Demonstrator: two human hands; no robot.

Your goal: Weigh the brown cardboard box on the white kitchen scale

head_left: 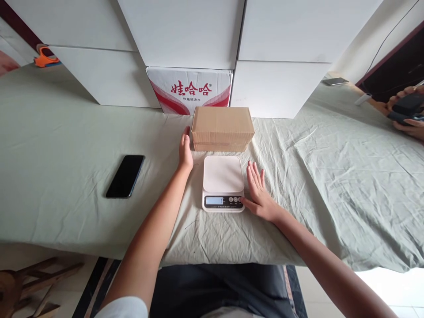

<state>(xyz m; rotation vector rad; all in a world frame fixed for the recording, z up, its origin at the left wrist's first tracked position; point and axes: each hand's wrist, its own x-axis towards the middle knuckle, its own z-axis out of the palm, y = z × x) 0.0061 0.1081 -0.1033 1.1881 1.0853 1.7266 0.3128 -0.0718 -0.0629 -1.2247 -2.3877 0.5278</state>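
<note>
Dark trousers and two bare forearms were seen nearest the camera, reaching toward the scale [223,183]. Right of the scale, the right hand [260,192] lay flat on the cloth [66,132], fingers spread, thumb at the button panel. Left of the scale, the left hand [185,150] stood edge-on, fingers together, just beside the box [222,128] behind the scale. Nothing was gripped. A lift of the box onto the empty pan was judged near; both hands would be needed at its ends. A phone [125,176] lay well left of the scale.
</note>
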